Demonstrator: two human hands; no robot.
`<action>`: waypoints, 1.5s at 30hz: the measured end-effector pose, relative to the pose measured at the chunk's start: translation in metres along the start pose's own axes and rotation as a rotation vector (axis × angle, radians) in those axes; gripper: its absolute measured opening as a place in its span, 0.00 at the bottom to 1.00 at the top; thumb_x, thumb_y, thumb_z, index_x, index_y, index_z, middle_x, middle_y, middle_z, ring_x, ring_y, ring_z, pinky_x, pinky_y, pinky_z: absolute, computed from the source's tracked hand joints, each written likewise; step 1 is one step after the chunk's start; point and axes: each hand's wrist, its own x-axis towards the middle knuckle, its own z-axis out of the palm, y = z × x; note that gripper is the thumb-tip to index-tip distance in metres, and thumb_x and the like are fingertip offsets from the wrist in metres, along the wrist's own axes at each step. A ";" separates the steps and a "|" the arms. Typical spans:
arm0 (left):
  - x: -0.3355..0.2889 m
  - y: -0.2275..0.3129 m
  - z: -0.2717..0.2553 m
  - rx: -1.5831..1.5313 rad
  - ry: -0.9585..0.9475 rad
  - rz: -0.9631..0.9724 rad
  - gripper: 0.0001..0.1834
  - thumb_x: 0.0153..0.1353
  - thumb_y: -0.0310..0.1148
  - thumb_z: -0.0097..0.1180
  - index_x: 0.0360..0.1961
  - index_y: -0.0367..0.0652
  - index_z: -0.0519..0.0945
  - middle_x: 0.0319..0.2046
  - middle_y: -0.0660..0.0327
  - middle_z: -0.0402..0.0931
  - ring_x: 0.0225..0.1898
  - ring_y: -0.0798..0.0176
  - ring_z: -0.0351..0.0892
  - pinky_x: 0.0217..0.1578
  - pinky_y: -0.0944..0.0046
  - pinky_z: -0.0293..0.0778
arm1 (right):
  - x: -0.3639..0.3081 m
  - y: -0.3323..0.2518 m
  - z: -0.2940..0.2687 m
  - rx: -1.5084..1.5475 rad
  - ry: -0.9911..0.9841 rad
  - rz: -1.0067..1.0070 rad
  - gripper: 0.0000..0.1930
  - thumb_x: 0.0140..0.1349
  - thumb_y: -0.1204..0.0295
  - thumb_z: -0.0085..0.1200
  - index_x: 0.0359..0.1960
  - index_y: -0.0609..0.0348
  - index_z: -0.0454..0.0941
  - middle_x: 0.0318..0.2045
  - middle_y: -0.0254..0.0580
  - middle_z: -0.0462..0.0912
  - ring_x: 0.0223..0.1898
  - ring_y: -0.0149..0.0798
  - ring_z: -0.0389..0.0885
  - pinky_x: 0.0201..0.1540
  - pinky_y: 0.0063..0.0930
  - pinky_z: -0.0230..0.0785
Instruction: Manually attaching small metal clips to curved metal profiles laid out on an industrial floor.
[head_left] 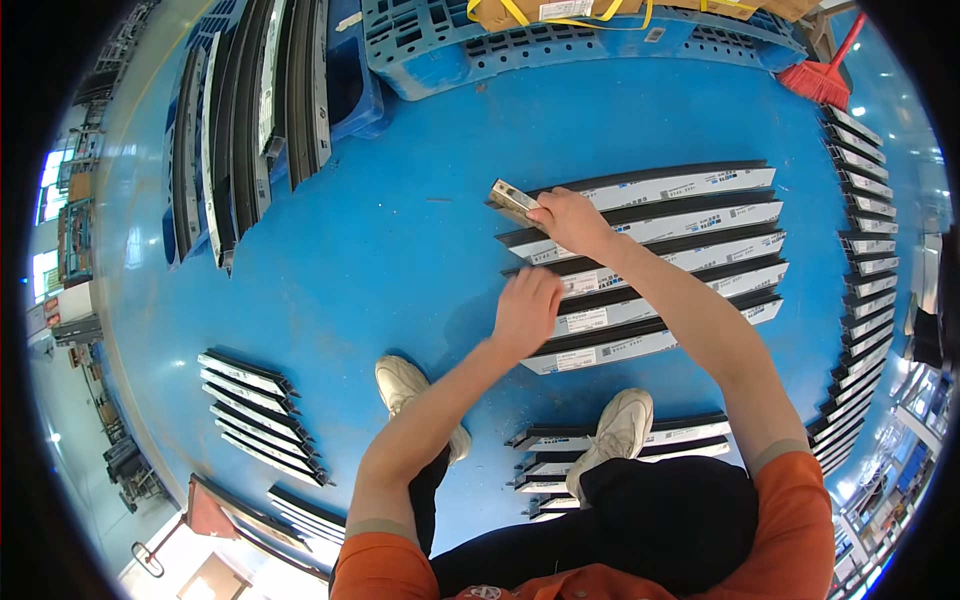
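My right hand point(577, 222) is closed around one end of a short silver metal bracket point(513, 195) with worn, brownish sides. The bracket sits over the left end of the farthest profile in a row of black frame profiles point(690, 185) with white printed film, lying side by side on the floor. My left hand point(530, 308) is closed, fingers curled down, by the left ends of the middle profiles. What its fingers hold, if anything, is hidden. White labels point(586, 320) are stuck on the nearer profiles.
Blue pallets point(430, 70) with wrapped boxes stand at the far side, a red broom point(820, 78) beside them. Long profiles point(245, 130) lean far left. More profiles lie at the left point(262, 415), along the right point(862, 270), and by my shoe point(622, 425).
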 end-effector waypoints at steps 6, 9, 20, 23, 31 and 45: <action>-0.020 -0.050 -0.012 -0.271 0.144 -0.398 0.06 0.58 0.20 0.64 0.35 0.39 0.80 0.37 0.60 0.83 0.32 0.57 0.80 0.34 0.64 0.77 | -0.045 -0.003 -0.005 0.095 -0.058 0.042 0.11 0.68 0.65 0.56 0.31 0.59 0.79 0.31 0.45 0.80 0.30 0.53 0.77 0.36 0.43 0.70; -0.008 -0.059 -0.011 -0.191 0.203 -0.403 0.07 0.59 0.19 0.64 0.37 0.40 0.82 0.35 0.62 0.83 0.30 0.59 0.80 0.31 0.64 0.76 | -0.055 -0.016 -0.008 0.107 -0.078 0.059 0.11 0.68 0.65 0.56 0.31 0.59 0.79 0.30 0.45 0.79 0.29 0.52 0.76 0.35 0.42 0.70; 0.006 -0.072 -0.003 0.171 0.206 -0.029 0.09 0.57 0.23 0.64 0.40 0.45 0.84 0.39 0.64 0.82 0.30 0.55 0.79 0.32 0.59 0.76 | -0.065 -0.015 0.001 0.065 -0.066 0.108 0.10 0.68 0.64 0.56 0.32 0.57 0.79 0.29 0.43 0.76 0.28 0.51 0.77 0.34 0.42 0.69; 0.009 -0.072 -0.003 0.207 0.187 0.012 0.09 0.57 0.23 0.64 0.40 0.45 0.84 0.40 0.65 0.81 0.30 0.54 0.79 0.33 0.58 0.76 | -0.065 -0.016 0.003 0.044 -0.070 0.131 0.11 0.68 0.63 0.55 0.32 0.57 0.80 0.29 0.42 0.77 0.28 0.51 0.77 0.34 0.42 0.70; 0.011 -0.071 0.000 0.250 0.114 -0.012 0.10 0.57 0.21 0.62 0.40 0.44 0.83 0.40 0.63 0.80 0.30 0.53 0.78 0.35 0.58 0.76 | -0.063 -0.018 0.002 -0.004 -0.114 0.128 0.15 0.71 0.58 0.53 0.34 0.56 0.81 0.31 0.44 0.78 0.29 0.52 0.79 0.36 0.43 0.73; 0.010 -0.069 -0.004 0.105 0.200 -0.042 0.11 0.58 0.19 0.61 0.41 0.43 0.82 0.38 0.62 0.78 0.32 0.52 0.78 0.36 0.58 0.76 | -0.063 -0.022 -0.001 -0.018 -0.118 0.146 0.16 0.71 0.57 0.52 0.34 0.56 0.81 0.32 0.45 0.79 0.30 0.53 0.80 0.37 0.44 0.74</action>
